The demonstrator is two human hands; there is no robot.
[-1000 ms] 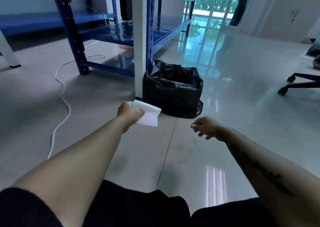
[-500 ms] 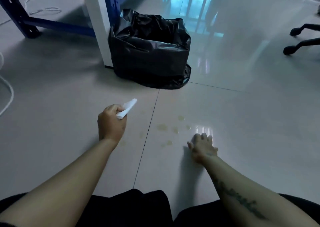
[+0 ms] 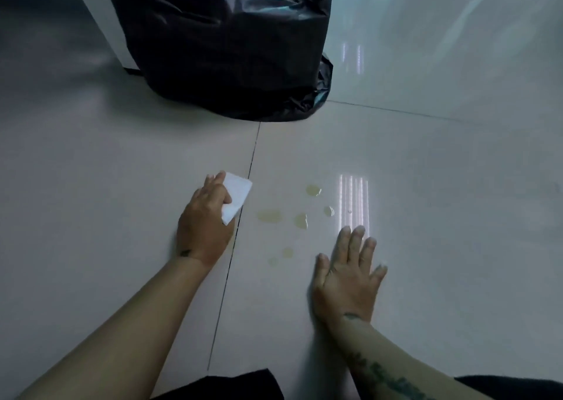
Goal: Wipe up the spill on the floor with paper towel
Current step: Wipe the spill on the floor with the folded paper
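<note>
Several yellowish drops of the spill [image 3: 300,219] on the floor [image 3: 426,186], frame centre, immediately right of the left hand [image 3: 205,226], fingers holding the folded paper towel [image 3: 237,197]; right hand [image 3: 350,274] flat, fingers spread, lower right.

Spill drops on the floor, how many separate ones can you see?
6: top, right, middle, left, two low ones. The left hand may hide more.

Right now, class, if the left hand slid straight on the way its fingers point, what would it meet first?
The left hand, holding the paper towel, points up the bare floor, left of the spill. It would probably first meet the black bin bag, though depth is unclear.
</note>
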